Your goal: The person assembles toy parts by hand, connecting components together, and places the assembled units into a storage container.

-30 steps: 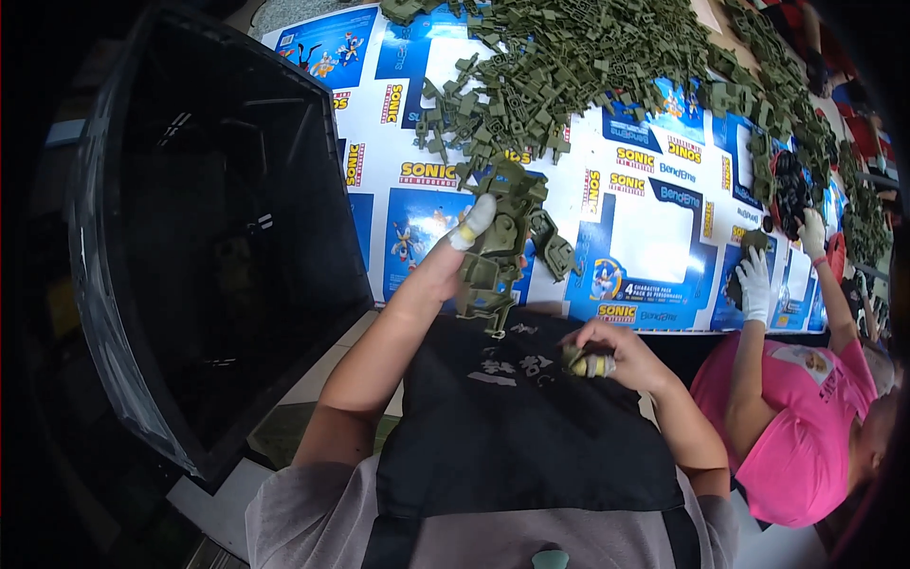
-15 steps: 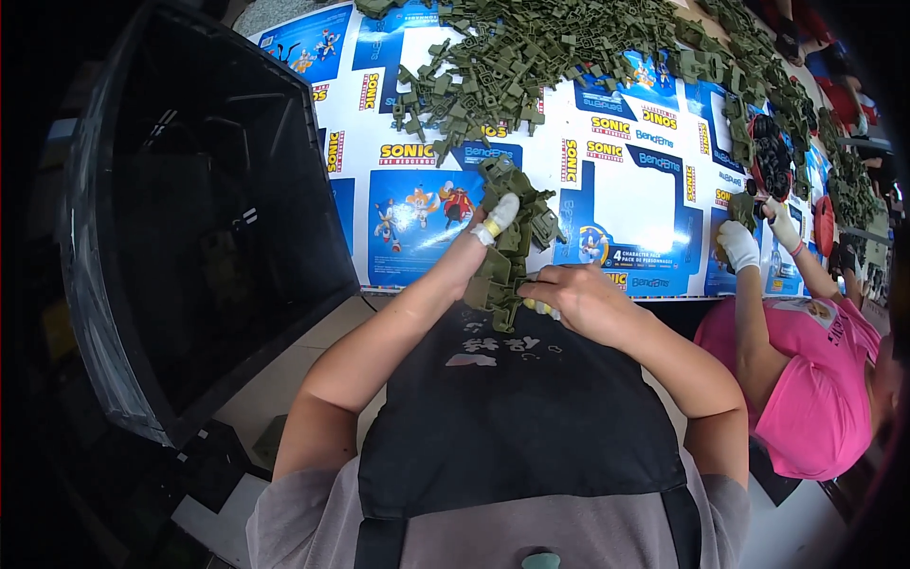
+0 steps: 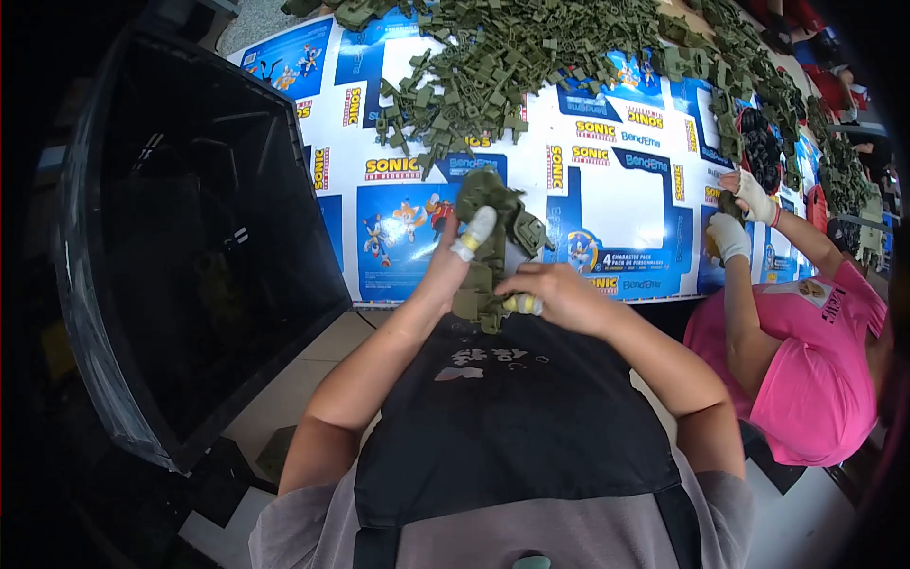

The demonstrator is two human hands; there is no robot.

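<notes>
Two bare hands work one stack of olive-green plastic toy frames (image 3: 491,248) at the near table edge. Left hand (image 3: 453,266), a taped finger raised, is clamped on the stack's left side; right hand (image 3: 555,292) is closed on its lower end. Beyond lies one big heap of loose green plastic parts (image 3: 531,57), uncountable, on blue-and-white printed card sheets (image 3: 616,204). One black bin (image 3: 190,247) stands left; a co-worker's two gloved hands (image 3: 739,213) work right.
</notes>
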